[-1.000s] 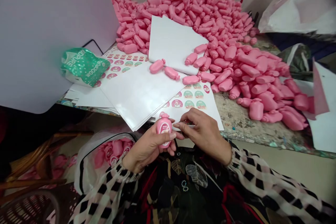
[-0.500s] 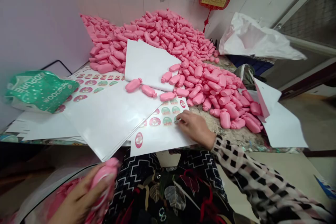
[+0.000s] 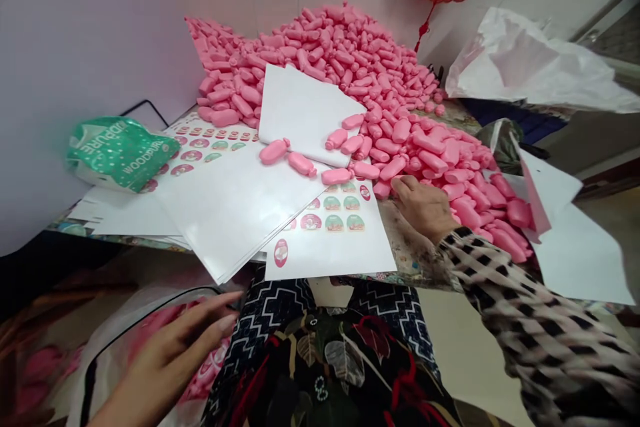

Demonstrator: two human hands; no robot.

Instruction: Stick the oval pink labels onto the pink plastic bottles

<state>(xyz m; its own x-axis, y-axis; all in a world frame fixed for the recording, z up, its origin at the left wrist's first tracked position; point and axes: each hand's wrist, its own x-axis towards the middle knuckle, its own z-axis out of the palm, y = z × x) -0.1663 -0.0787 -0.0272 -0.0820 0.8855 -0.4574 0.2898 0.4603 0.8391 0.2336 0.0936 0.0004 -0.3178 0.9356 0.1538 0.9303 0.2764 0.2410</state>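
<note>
Two hands, both empty. The right hand [image 3: 423,208] lies open, grasping nothing, at the near edge of the pink plastic bottle pile [image 3: 340,47] (contact with the nearest bottle cannot be confirmed). The left hand [image 3: 167,361] is released, fingers extended, above a clear plastic bag [image 3: 107,353] holding labelled bottles [image 3: 205,370]. A label sheet [image 3: 330,260] lies on the worktable [image 3: 415,253] between them.

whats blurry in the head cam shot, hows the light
Head view: the left hand and right sleeve are motion-blurred, the right hand and pink plastic bottles fairly sharp; light is soft, without hard shadows; the wide lens bends the edges.
</note>
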